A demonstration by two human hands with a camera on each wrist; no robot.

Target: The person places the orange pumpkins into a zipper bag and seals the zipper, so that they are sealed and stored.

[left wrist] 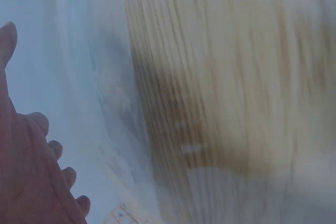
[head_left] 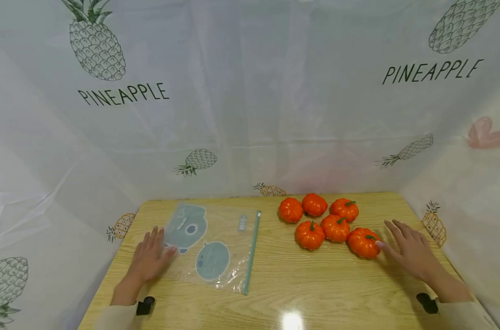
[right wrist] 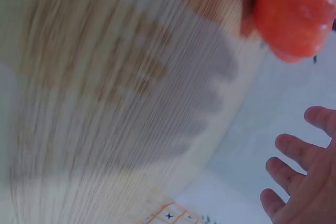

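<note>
Head view shows a table (head_left: 283,284) with a clear bag (head_left: 214,247) lying flat on its left part and six orange pumpkins (head_left: 335,228) grouped right of centre. The bag bears blue animal prints, and a green zip (head_left: 252,253) runs down its right edge. The left hand (head_left: 151,256) is at the bag's left edge, palm down, fingers straight and close together, thumb apart and over the bag; whether it touches the film, I cannot tell. The right hand (head_left: 413,252) is just beside the nearest pumpkin (head_left: 364,243), its thumb towards it; contact is unclear. From the right wrist, its fingers are spread, with gaps between them, and grip nothing. White cloth (head_left: 250,101) with pineapple prints surrounds the table's back and sides.
</note>
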